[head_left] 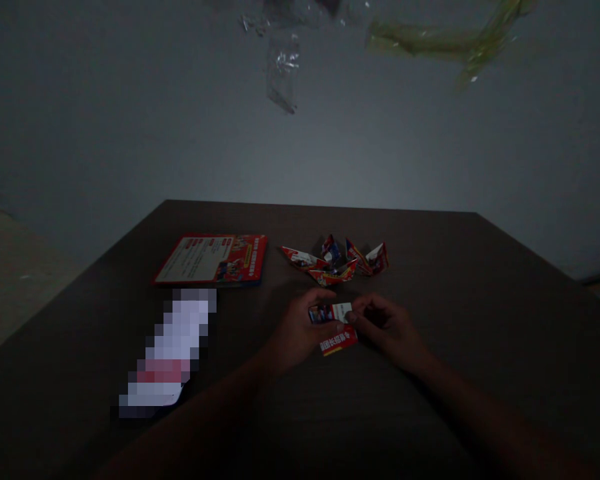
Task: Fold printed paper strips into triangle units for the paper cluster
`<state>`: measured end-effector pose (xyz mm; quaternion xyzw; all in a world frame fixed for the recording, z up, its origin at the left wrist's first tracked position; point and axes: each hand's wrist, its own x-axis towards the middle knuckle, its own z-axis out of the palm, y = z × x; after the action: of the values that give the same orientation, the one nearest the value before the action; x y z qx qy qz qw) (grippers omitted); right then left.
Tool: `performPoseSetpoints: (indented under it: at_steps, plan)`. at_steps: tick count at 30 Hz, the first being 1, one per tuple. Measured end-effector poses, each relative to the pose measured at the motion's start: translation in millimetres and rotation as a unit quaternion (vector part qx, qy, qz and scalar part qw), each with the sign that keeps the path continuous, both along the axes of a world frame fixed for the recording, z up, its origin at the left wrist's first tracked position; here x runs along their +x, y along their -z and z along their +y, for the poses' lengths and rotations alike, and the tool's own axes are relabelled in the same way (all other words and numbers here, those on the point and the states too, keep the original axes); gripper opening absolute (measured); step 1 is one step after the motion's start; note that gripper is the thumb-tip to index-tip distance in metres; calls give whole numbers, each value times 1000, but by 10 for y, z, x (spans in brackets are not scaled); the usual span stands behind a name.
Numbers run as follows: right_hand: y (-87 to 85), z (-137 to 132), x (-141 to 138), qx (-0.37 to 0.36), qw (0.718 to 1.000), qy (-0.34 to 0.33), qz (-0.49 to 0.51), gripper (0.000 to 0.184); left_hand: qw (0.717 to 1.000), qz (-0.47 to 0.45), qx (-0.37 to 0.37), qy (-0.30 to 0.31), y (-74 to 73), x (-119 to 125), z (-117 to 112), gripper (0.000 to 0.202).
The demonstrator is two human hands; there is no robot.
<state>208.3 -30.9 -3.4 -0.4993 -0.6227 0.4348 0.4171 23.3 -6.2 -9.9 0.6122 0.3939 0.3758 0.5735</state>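
A small folded piece of red and white printed paper (336, 328) sits between both my hands, low over a dark table (480, 300). My left hand (300, 330) pinches its left side with thumb and fingers closed on it. Closed on the right side of the same paper is my right hand (387, 330). Just beyond my hands lie folded paper boats (337, 260) in the same red print, clustered together on the table.
A stack of red printed leaflets (213, 259) lies flat at the back left of the table. A blurred-out whitish object (167, 350) lies left of my left forearm. Behind the table is a pale wall with clear and yellowish plastic scraps (445, 40) near the top.
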Motion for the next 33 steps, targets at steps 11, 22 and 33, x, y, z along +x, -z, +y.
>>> performPoseSetpoints:
  at_steps: [11, 22, 33]
  plan:
    - [-11, 9, 24, 1, 1000, -4, -19, 14, 999, 42, 14, 8, -103, 4, -27, 34]
    - [-17, 25, 14, -6, 1000, -18, -15, 14, 998, 53, 12, 26, -122, 4, -37, 25]
    - [-84, 26, 18, 4, 996, -73, -48, 21, 998, 50, 32, 26, -133, 17, -41, 22]
